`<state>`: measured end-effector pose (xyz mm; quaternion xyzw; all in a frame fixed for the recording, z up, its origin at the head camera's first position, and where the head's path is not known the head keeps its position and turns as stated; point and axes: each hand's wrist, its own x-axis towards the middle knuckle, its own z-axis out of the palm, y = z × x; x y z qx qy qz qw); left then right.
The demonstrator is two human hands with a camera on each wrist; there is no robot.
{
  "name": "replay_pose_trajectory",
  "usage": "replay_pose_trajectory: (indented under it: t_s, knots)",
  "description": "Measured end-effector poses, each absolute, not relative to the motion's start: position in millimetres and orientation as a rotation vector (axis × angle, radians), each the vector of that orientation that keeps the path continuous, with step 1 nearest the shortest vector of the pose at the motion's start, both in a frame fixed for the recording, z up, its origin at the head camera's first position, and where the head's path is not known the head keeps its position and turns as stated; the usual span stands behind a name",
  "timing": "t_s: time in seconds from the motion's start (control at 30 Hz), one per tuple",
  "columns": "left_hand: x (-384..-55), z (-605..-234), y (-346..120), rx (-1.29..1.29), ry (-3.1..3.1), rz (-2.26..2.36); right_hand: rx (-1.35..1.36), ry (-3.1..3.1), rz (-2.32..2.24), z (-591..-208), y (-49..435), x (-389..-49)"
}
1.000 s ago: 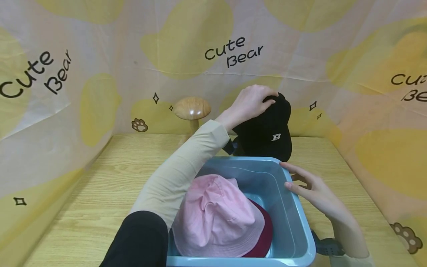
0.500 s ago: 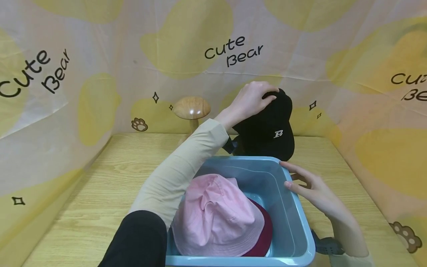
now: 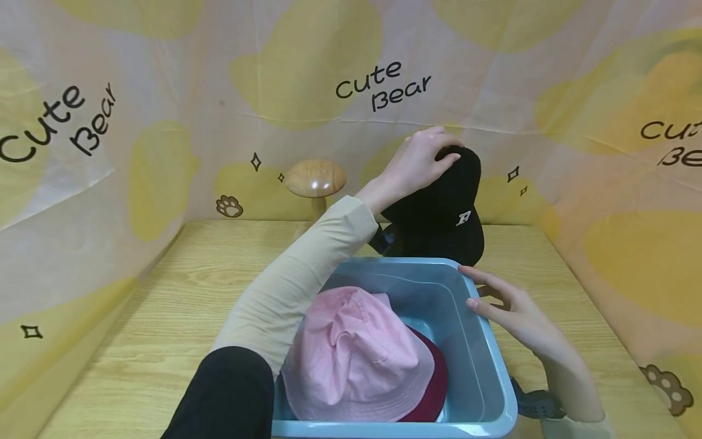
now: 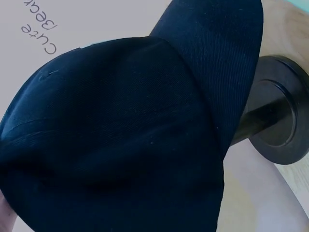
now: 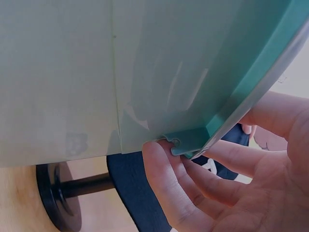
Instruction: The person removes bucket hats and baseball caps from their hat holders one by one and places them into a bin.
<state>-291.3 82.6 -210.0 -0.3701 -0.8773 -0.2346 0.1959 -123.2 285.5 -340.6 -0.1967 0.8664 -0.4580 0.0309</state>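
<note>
My left hand (image 3: 421,157) grips the crown of a black baseball cap (image 3: 444,201) that has a white letter on its front. The cap sits over a black stand, whose round base (image 4: 280,108) and pole show below the brim in the left wrist view. My right hand (image 3: 512,311) holds the far right corner of a light blue plastic tub (image 3: 488,366). In the right wrist view its fingers (image 5: 166,179) curl under the tub's rim. Inside the tub lies a pink bucket hat (image 3: 356,360) over a dark red hat (image 3: 436,384).
A wooden mushroom-shaped stand (image 3: 315,178) stands at the back, left of the cap, its lower part hidden by my left sleeve. Everything rests on a wood-grain table (image 3: 181,292). Printed cloth walls (image 3: 307,73) close off the back and both sides.
My left hand has risen slightly and shifted right. The cap has turned and tilted a little with it, its letter moving right and up. My right hand and the tub have stayed nearly still.
</note>
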Motion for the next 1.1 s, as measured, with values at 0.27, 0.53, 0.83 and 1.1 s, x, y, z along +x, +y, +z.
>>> replay_pose_trajectory:
  t_s: [0.27,0.53,0.83,1.1]
  knots:
    - [-291,-206,84,-1.051,-2.440,-0.780,-0.597,2.671,-1.419,-341,285,-123]
    - [-287,-202,82,-1.066,-2.391,-0.907,-0.603,2.677,-1.411,-340,285,-123]
    - [-285,-195,78,-1.078,-2.384,-0.981,-0.587,2.695,-1.401,-341,284,-122]
    - [-276,-185,77,-1.081,-2.397,-1.077,-0.575,2.698,-1.407,-342,283,-121]
